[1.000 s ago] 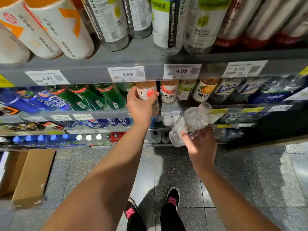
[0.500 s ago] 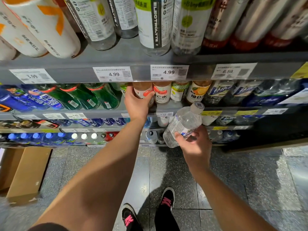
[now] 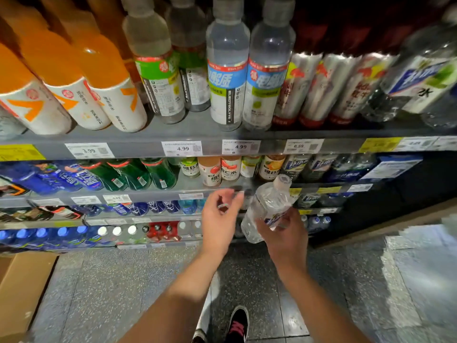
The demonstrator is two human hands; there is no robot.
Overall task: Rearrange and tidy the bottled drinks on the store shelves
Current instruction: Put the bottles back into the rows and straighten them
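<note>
My right hand (image 3: 284, 233) grips a clear water bottle (image 3: 268, 207) with a white cap, tilted up toward the second shelf. My left hand (image 3: 220, 216) hangs free just left of it, fingers spread, holding nothing. A peach-labelled vitamin drink (image 3: 209, 170) stands on the second shelf (image 3: 193, 188) above my left hand, beside a red-labelled one (image 3: 230, 168). On the top shelf (image 3: 202, 134) stand orange drinks (image 3: 99, 78), green electrolyte bottles (image 3: 158, 68) and blue electrolyte bottles (image 3: 227, 68).
Green bottles (image 3: 146, 173) and blue bottles (image 3: 57, 177) lie on the second shelf at left. Lower shelves hold blue-capped bottles (image 3: 42, 235) and red cans (image 3: 162, 231). A cardboard box (image 3: 22, 290) sits on the floor at left. My shoes (image 3: 237, 325) stand on grey tiles.
My left hand let go of the peach-labelled drink on the second shelf and drew back toward me, open. The view tilted up, showing more of the top shelf.
</note>
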